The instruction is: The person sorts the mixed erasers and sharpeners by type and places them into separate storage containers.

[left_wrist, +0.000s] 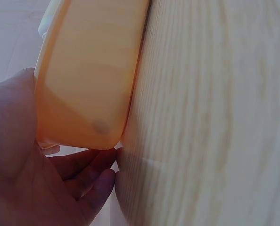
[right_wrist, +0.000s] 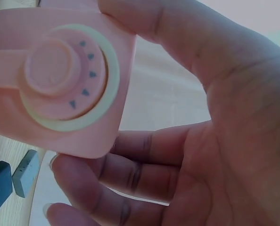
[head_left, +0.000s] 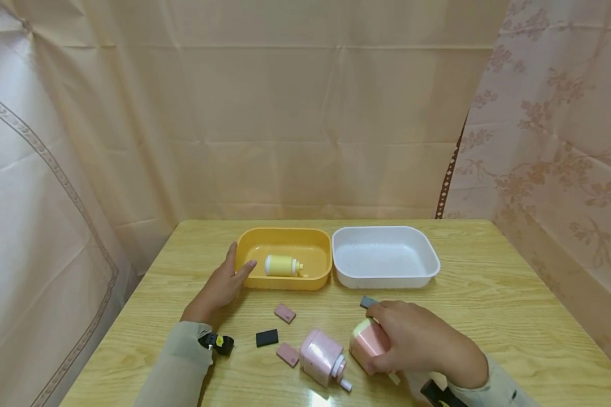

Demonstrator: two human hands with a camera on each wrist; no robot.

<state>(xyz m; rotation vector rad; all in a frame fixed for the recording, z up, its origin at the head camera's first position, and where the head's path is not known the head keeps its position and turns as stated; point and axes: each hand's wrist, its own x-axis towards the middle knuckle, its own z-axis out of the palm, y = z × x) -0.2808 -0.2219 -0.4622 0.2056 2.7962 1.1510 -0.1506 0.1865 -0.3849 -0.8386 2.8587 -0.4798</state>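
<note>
My left hand (head_left: 218,287) holds the left end of an orange-yellow plastic basin (head_left: 290,284), thumb over the rim and fingers along the outer wall. Inside the basin a small yellow pump bottle (head_left: 280,265) lies on its side. My right hand (head_left: 422,342) grips a pink pump bottle (head_left: 365,346) with a pale base, thumb on one side and fingers on the other. In the right wrist view its round pump head (right_wrist: 53,68) shows small arrow marks. Beside it, a lilac-pink pump bottle (head_left: 319,356) lies on the table.
A white basin (head_left: 387,282) stands right of the orange-yellow one. Small flat blocks lie on the wooden table (head_left: 489,294): a black one (head_left: 267,338), a grey one (head_left: 368,302) near my right hand, and two dusky pink ones (head_left: 284,313). Curtains hang behind and at both sides.
</note>
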